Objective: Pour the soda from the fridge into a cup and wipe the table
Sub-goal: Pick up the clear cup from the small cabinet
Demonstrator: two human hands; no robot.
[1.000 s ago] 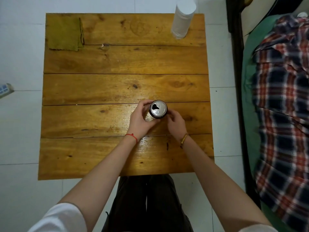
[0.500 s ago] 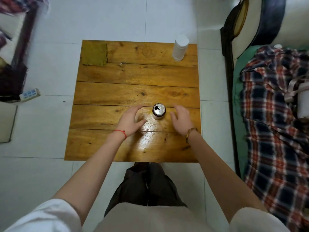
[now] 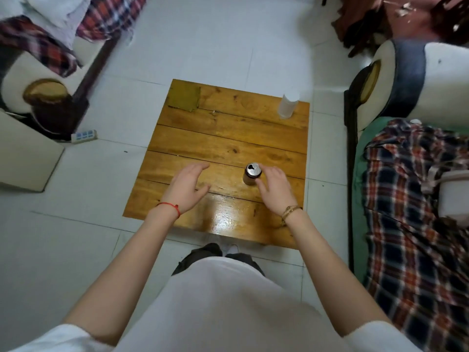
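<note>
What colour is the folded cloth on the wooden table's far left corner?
Olive green folded cloth, clearest in the head view.

Both hands are off the can [image 3: 252, 173] now: the left hand [image 3: 188, 188] hovers well apart, the right hand [image 3: 274, 185] just beside it.

An opened soda can [image 3: 252, 174] is standing on a wooden table [image 3: 223, 146], right hand [image 3: 275, 185] touching it, left hand [image 3: 186, 188] hovering apart.
</note>
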